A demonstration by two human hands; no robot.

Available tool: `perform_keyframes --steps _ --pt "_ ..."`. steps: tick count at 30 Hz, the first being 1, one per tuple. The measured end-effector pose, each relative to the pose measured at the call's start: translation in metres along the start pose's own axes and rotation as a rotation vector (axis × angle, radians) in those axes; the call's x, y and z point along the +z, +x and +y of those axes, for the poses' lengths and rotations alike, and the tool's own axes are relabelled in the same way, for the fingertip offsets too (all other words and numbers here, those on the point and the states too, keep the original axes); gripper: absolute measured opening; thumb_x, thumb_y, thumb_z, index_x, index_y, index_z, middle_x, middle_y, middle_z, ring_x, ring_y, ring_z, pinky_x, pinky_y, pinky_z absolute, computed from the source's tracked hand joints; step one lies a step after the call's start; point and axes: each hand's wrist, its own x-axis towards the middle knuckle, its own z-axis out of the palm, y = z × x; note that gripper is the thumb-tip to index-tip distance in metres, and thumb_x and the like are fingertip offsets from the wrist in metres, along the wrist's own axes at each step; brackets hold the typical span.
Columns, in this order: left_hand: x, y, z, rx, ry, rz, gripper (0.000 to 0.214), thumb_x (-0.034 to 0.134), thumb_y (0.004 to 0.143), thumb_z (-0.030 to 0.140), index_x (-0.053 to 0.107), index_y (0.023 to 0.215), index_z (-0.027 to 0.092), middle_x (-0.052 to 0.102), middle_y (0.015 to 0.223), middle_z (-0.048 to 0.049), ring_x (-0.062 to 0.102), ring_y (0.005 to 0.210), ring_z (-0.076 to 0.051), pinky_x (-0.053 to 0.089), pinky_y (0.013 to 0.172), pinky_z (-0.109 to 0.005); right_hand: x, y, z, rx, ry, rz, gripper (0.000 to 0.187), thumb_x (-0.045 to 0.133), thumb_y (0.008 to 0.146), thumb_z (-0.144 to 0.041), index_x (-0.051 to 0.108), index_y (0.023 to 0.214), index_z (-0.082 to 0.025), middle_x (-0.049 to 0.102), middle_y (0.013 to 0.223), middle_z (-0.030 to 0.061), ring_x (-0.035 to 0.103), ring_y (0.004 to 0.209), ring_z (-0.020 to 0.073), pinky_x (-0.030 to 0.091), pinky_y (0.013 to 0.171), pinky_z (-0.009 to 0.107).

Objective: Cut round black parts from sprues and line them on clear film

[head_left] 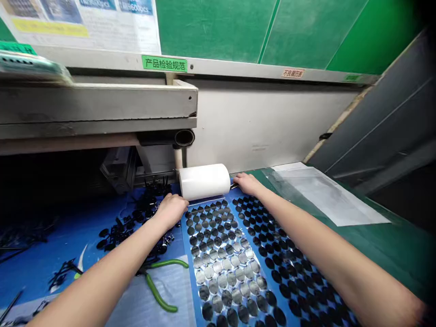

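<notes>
A white roll of film (206, 181) lies crosswise at the back of the bench. My left hand (172, 210) is at its lower left end, with closed fingers on the film's edge. Beyond the roll's right end is my right hand (248, 183), its fingers closed around a thin dark piece that is mostly hidden. In front of the roll, round dark discs (218, 265) lie in rows, shiny where light falls on them. A second block of black discs (272, 254) lies to the right, partly under my right forearm.
Green-handled pliers (160, 290) lie beside my left forearm. Loose black parts (127, 225) are heaped on the blue surface (85, 231) at left. White sheets (323, 193) rest on the green mat at right. A grey shelf (136, 106) overhangs the back left.
</notes>
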Motion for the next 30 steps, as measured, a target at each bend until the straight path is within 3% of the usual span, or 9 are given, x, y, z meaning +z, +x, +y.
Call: perform_keyframes --steps 6,10,12,18,23,30 --pt "0.006 -0.001 -0.005 0.003 -0.014 0.005 0.022 0.045 0.081 0.033 0.056 0.091 0.016 0.058 0.087 -0.0033 0.053 0.085 -0.017 0.041 0.075 -0.038 -0.01 -0.013 0.005 0.075 0.056 0.136 0.016 0.046 0.086 -0.023 0.05 0.098 -0.013 0.054 0.093 0.0053 0.052 0.085 0.0196 0.042 0.074 0.037" --pt "0.008 0.0 -0.007 -0.013 -0.006 0.02 0.026 0.046 0.079 0.038 0.056 0.09 0.017 0.057 0.084 -0.0029 0.052 0.083 -0.018 0.038 0.076 -0.039 -0.032 -0.036 -0.002 0.117 0.13 0.346 0.026 0.031 0.087 -0.017 0.039 0.11 -0.009 0.049 0.099 0.0156 0.046 0.095 0.0263 0.037 0.079 0.039" --pt "0.008 0.0 -0.006 -0.011 0.0 0.037 0.026 0.047 0.078 0.039 0.058 0.087 0.018 0.057 0.08 -0.0025 0.05 0.082 -0.018 0.036 0.077 -0.04 -0.041 -0.049 -0.016 0.067 0.177 0.4 0.029 0.027 0.086 -0.015 0.034 0.114 -0.01 0.047 0.101 0.0162 0.045 0.096 0.0261 0.037 0.081 0.037" --pt "0.007 0.0 -0.003 -0.031 0.014 0.114 0.026 0.052 0.071 0.044 0.064 0.082 0.025 0.058 0.073 -0.0058 0.044 0.083 -0.024 0.028 0.076 -0.041 -0.047 -0.058 -0.061 -0.234 0.288 0.281 0.03 0.038 0.084 -0.018 0.04 0.114 -0.023 0.054 0.098 0.0048 0.053 0.084 0.0186 0.044 0.07 0.027" --pt "0.009 -0.001 -0.002 -0.084 0.019 0.156 0.03 0.056 0.066 0.047 0.064 0.089 0.029 0.056 0.084 -0.0077 0.04 0.091 -0.027 0.019 0.085 -0.046 -0.046 -0.04 -0.063 -0.226 0.304 0.288 0.032 0.036 0.084 -0.014 0.039 0.116 -0.02 0.054 0.105 0.0075 0.051 0.092 0.0218 0.043 0.076 0.032" --pt "0.015 0.003 -0.005 -0.108 -0.028 0.121 0.037 0.056 0.062 0.054 0.063 0.092 0.035 0.058 0.086 -0.0055 0.041 0.091 -0.028 0.015 0.087 -0.051 -0.048 -0.032 -0.062 -0.148 0.273 0.289 0.033 0.034 0.086 -0.014 0.036 0.118 -0.019 0.053 0.107 0.0084 0.05 0.095 0.0217 0.041 0.077 0.031"
